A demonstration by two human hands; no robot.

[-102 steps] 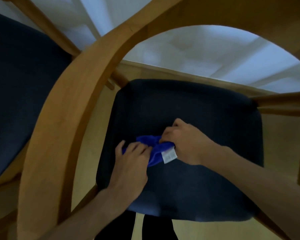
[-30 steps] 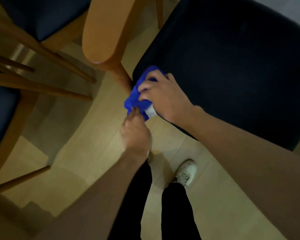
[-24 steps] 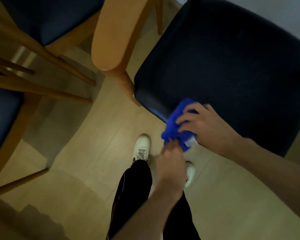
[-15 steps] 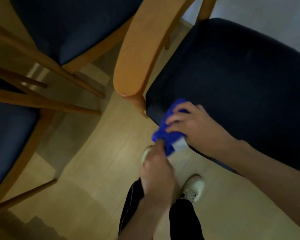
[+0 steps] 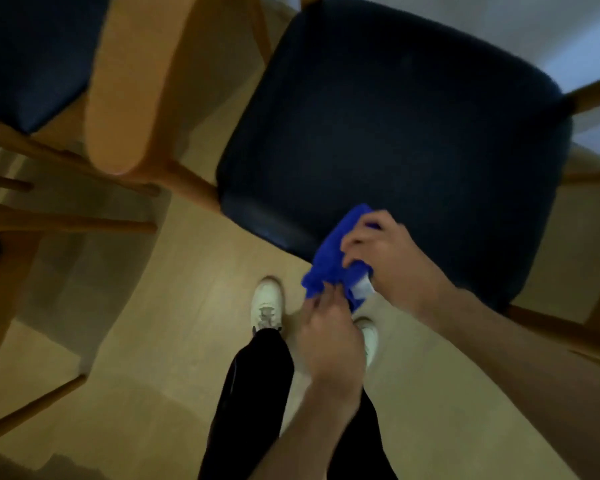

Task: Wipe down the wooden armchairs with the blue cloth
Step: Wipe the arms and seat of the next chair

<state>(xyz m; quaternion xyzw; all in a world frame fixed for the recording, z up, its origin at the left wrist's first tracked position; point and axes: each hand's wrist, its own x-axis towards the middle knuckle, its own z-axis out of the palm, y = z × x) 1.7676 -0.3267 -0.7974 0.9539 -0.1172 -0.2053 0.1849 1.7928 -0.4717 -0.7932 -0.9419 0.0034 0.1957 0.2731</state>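
The cloth (image 5: pixel 329 261) is bunched at the front edge of the dark seat (image 5: pixel 395 133) of the armchair (image 5: pixel 132 98). The right hand (image 5: pixel 392 261) is closed over its upper part, fingers curled on top. The left hand (image 5: pixel 329 344) is below it and pinches the lower corner with the fingertips. A white label (image 5: pixel 362 289) shows between the two hands. White shoes (image 5: pixel 267 303) stand on the floor (image 5: pixel 136 341) beneath.
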